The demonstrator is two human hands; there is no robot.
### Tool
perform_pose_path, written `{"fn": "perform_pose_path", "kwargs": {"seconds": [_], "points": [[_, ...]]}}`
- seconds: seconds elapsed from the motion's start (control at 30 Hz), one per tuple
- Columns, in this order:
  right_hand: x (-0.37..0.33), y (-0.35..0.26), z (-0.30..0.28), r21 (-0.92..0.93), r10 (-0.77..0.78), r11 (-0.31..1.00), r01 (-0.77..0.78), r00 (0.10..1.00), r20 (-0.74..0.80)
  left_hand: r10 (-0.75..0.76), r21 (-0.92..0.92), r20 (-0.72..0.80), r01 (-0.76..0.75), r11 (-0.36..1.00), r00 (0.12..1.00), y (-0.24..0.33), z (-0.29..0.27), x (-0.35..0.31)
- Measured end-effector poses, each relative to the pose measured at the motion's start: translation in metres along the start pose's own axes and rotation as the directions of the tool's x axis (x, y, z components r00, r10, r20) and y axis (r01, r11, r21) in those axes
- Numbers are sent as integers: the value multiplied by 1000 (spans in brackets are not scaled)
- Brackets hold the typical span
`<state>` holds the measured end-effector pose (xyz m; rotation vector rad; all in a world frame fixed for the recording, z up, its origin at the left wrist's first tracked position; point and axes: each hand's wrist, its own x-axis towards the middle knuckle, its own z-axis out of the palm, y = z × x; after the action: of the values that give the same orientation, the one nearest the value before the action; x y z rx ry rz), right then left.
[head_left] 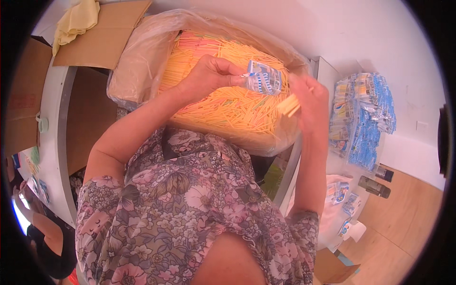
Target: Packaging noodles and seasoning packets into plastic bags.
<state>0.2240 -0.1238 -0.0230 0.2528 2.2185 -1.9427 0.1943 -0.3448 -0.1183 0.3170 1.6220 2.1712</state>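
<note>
My left hand (211,76) pinches a small clear packet (267,80) with blue and white printing at its edge, between thumb and fingers. Closed around a short bundle of thin yellow sticks (288,105), my right hand (311,102) is just right of the packet. Part of that bundle is hidden inside the fist. Below both hands lies a big heap of loose thin sticks (228,111), mostly yellow with some pink and green. A large carton lined with clear plastic (137,71) holds the heap.
On the right, a clear bin (351,128) is full of blue-printed packets. Near it are two dark bottles (375,186) and several loose packets (350,204). A yellow cloth (78,21) lies on a cardboard flap (102,35) at upper left. Another person's arm (45,225) shows at lower left.
</note>
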Motion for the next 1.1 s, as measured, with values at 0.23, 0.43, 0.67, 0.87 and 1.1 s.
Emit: {"fn": "perform_pose_path", "kwargs": {"seconds": [0.23, 0.43, 0.67, 0.87, 1.1], "points": [[23, -3, 11, -15, -53, 998, 55, 996, 71, 51, 94, 105, -61, 994, 993, 2, 3, 2], [19, -10, 26, -492, -376, 784, 379, 920, 110, -9, 31, 84, 6, 999, 996, 4, 11, -1], [0, 10, 12, -423, -489, 792, 441, 872, -6, -33, -156, 19, 36, 987, 999, -10, 31, 11], [-90, 59, -64, -503, -355, 847, 173, 889, -291, 186, 538, 237, -289, 792, 953, -10, 23, 42], [-228, 115, -239, -250, -174, 968, -11, 690, -703, 283, 900, 436, -421, -114, 854, -24, 20, 87]]}}
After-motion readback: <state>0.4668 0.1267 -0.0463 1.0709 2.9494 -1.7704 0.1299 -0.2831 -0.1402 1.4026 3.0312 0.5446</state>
